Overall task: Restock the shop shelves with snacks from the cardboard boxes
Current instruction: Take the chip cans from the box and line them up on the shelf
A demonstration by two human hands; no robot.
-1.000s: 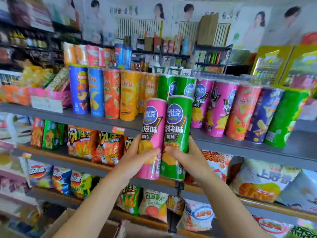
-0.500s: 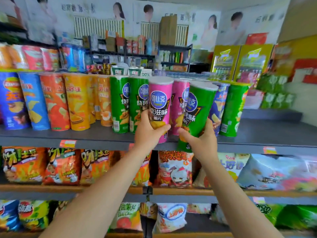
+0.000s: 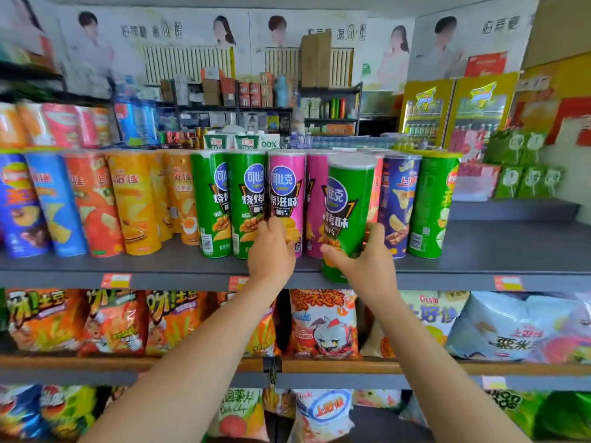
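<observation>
Green can (image 3: 348, 215) leans left in right hand (image 3: 367, 266), base off shelf (image 3: 495, 251).

Your left hand (image 3: 271, 251) holds a pink can (image 3: 286, 193) bearing a blue round logo and white characters. Your right hand (image 3: 367, 263) holds a green can (image 3: 347, 212) with the same blue logo and a grey lid. The shelf (image 3: 511, 254) is dark grey, with red-and-yellow price tags (image 3: 116, 280) on its edge. The neighbouring cans (image 3: 96, 203) run blue, orange, yellow and purple.
</observation>
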